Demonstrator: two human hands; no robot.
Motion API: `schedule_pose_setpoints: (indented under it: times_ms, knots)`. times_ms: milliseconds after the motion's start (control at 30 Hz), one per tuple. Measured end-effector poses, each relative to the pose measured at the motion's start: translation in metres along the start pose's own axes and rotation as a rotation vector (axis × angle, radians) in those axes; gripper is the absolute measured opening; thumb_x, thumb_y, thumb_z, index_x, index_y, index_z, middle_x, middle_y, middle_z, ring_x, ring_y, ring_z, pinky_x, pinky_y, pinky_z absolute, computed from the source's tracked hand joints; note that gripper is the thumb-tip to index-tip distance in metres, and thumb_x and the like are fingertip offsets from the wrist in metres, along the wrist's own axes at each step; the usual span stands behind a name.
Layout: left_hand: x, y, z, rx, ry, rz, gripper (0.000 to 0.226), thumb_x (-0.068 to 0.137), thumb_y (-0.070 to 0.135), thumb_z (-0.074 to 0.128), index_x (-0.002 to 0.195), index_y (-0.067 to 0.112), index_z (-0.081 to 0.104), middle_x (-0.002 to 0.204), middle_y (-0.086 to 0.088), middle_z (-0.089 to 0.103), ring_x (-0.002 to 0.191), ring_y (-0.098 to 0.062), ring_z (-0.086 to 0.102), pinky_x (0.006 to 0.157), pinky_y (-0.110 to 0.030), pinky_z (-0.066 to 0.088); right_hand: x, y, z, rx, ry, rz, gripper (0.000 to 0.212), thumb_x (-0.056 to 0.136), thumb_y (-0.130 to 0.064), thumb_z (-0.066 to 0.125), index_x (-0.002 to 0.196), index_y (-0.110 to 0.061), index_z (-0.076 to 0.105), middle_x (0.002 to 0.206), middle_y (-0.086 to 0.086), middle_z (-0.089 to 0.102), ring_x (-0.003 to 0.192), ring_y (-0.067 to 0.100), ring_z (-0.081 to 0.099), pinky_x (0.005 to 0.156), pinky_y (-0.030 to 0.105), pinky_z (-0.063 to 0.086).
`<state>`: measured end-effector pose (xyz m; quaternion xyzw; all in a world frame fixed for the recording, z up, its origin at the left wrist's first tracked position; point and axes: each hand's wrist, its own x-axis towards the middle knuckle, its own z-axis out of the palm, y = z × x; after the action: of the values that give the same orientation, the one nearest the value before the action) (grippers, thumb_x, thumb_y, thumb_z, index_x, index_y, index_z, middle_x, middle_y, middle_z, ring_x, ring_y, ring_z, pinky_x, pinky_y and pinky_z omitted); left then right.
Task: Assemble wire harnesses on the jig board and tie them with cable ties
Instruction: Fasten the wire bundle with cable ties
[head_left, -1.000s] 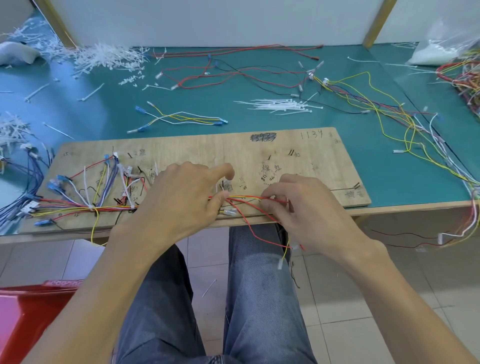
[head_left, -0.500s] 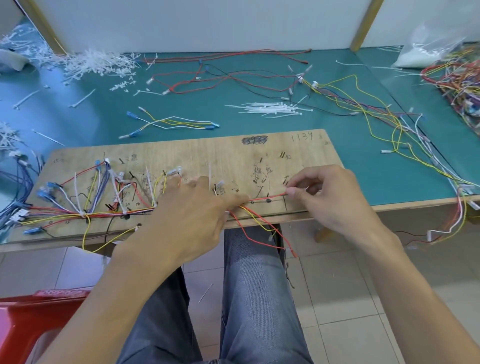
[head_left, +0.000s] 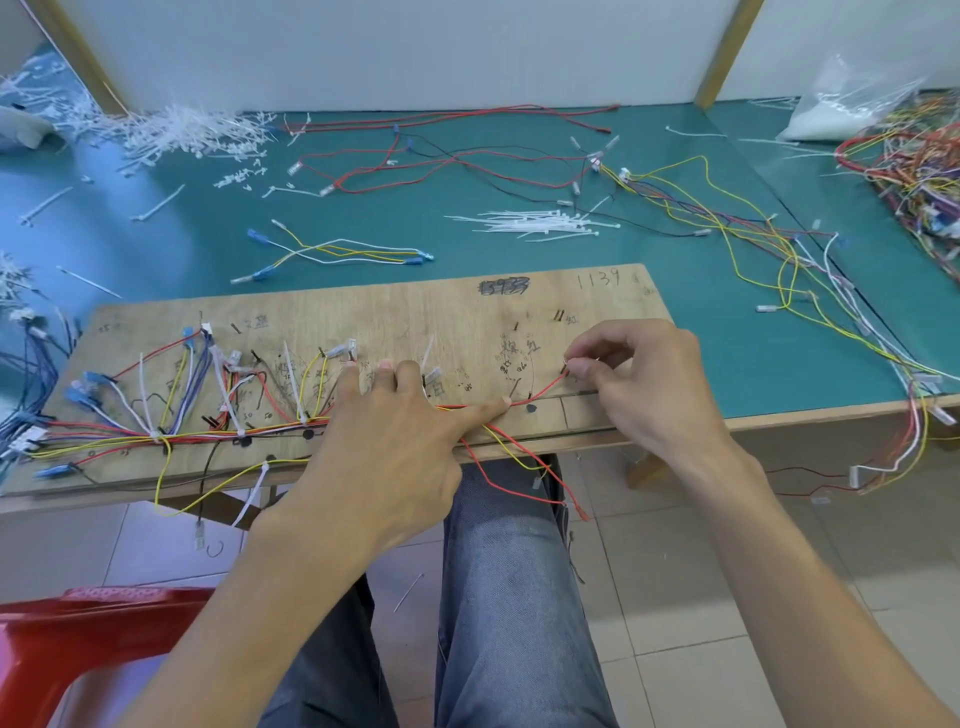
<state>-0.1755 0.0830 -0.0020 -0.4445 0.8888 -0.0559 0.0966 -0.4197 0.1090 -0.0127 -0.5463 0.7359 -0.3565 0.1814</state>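
Observation:
A wooden jig board (head_left: 405, 317) lies along the table's front edge. A wire harness (head_left: 171, 431) of red, yellow, blue and white wires runs across its left half, bound by white cable ties. My left hand (head_left: 395, 431) lies flat on the board's middle, fingers straight, pressing the wire bundle down with the thumb stretched right. My right hand (head_left: 639, 384) pinches the end of a red wire (head_left: 545, 391) at a peg on the board's right part. Loose red and yellow wire ends (head_left: 519, 462) hang over the board's front edge.
A bunch of white cable ties (head_left: 535, 224) lies behind the board on the green table (head_left: 415, 218). Loose wires spread at the back and right, with a tangled pile (head_left: 914, 171) at far right. A heap of tie offcuts (head_left: 182, 130) sits back left. A red stool (head_left: 62, 639) stands lower left.
My right hand has drawn the red wire's end rightward and up along the board to a peg. My left hand has flattened onto the bundle, thumb stretched toward the wire.

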Motion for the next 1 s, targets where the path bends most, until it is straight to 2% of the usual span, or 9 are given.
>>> schedule_pose_setpoints:
  times_ms: [233, 300, 400, 533, 600, 700, 833, 933, 1000]
  knots:
    - [-0.001, 0.000, -0.002, 0.004, 0.019, 0.019, 0.071, 0.096, 0.045, 0.039, 0.154, 0.062, 0.001, 0.127, -0.016, 0.046, 0.122, -0.038, 0.052, 0.111, -0.056, 0.032, 0.013, 0.004, 0.004, 0.039, -0.066, 0.066, 0.017, 0.088, -0.012, 0.081, 0.080, -0.026, 0.078, 0.071, -0.010, 0.074, 0.064, 0.003, 0.063, 0.060, 0.010, 0.044]
    - [-0.001, -0.001, -0.001, -0.003, 0.031, 0.029, 0.071, 0.097, 0.045, 0.039, 0.154, 0.062, 0.002, 0.125, -0.016, 0.047, 0.119, -0.038, 0.053, 0.105, -0.052, 0.036, 0.016, 0.006, 0.002, 0.045, -0.100, 0.083, 0.017, 0.088, -0.013, 0.083, 0.079, -0.027, 0.078, 0.072, -0.008, 0.075, 0.067, 0.010, 0.065, 0.063, 0.016, 0.047]
    - [0.000, -0.003, -0.001, -0.011, 0.051, 0.041, 0.070, 0.096, 0.046, 0.039, 0.155, 0.062, 0.003, 0.118, -0.013, 0.046, 0.110, -0.035, 0.056, 0.088, -0.044, 0.040, 0.019, 0.005, 0.003, 0.007, -0.116, 0.074, 0.017, 0.087, -0.011, 0.082, 0.078, -0.025, 0.078, 0.073, -0.008, 0.074, 0.063, 0.005, 0.061, 0.064, 0.017, 0.046]
    - [0.000, -0.003, -0.002, -0.003, 0.054, 0.036, 0.070, 0.096, 0.046, 0.038, 0.154, 0.064, 0.003, 0.114, -0.011, 0.045, 0.101, -0.031, 0.056, 0.068, -0.039, 0.030, 0.028, 0.004, 0.000, 0.064, -0.191, 0.144, 0.020, 0.087, -0.009, 0.082, 0.074, -0.025, 0.079, 0.072, -0.006, 0.076, 0.069, 0.013, 0.067, 0.065, 0.028, 0.050]
    - [0.000, -0.004, -0.003, -0.011, 0.056, 0.036, 0.070, 0.095, 0.047, 0.037, 0.153, 0.066, 0.003, 0.112, -0.010, 0.044, 0.099, -0.030, 0.056, 0.066, -0.039, 0.029, 0.032, 0.003, 0.001, 0.035, -0.194, 0.140, 0.023, 0.085, -0.008, 0.083, 0.071, -0.026, 0.079, 0.067, -0.011, 0.074, 0.065, 0.010, 0.067, 0.060, 0.025, 0.050]
    - [-0.001, -0.003, -0.003, -0.010, 0.056, 0.034, 0.070, 0.095, 0.047, 0.037, 0.152, 0.066, 0.002, 0.114, -0.010, 0.044, 0.101, -0.031, 0.056, 0.065, -0.039, 0.029, 0.031, 0.002, 0.002, -0.082, -0.173, 0.047, 0.021, 0.083, -0.012, 0.086, 0.073, -0.029, 0.080, 0.059, -0.022, 0.069, 0.058, 0.001, 0.064, 0.058, 0.015, 0.050]
    - [-0.001, -0.003, -0.002, 0.000, 0.058, 0.041, 0.070, 0.095, 0.047, 0.037, 0.154, 0.063, 0.002, 0.113, -0.011, 0.043, 0.099, -0.031, 0.055, 0.065, -0.039, 0.029, 0.019, 0.005, 0.000, -0.142, -0.076, 0.022, 0.012, 0.081, -0.027, 0.090, 0.084, -0.034, 0.081, 0.067, -0.011, 0.071, 0.074, 0.015, 0.068, 0.075, 0.040, 0.059]
    - [0.000, -0.003, -0.001, -0.007, 0.066, 0.043, 0.071, 0.094, 0.048, 0.037, 0.155, 0.063, 0.002, 0.111, -0.010, 0.042, 0.099, -0.031, 0.055, 0.066, -0.039, 0.030, -0.001, 0.001, 0.007, -0.113, 0.110, -0.113, 0.021, 0.079, -0.013, 0.088, 0.089, -0.027, 0.077, 0.086, -0.010, 0.063, 0.076, 0.013, 0.060, 0.079, 0.037, 0.054]
    - [0.000, -0.003, -0.001, 0.002, 0.070, 0.039, 0.072, 0.094, 0.048, 0.037, 0.155, 0.063, 0.003, 0.111, -0.010, 0.042, 0.101, -0.032, 0.055, 0.067, -0.039, 0.031, -0.024, -0.004, 0.015, -0.085, 0.162, -0.218, 0.020, 0.082, -0.008, 0.080, 0.089, -0.024, 0.070, 0.083, -0.009, 0.059, 0.073, 0.011, 0.058, 0.073, 0.033, 0.052]
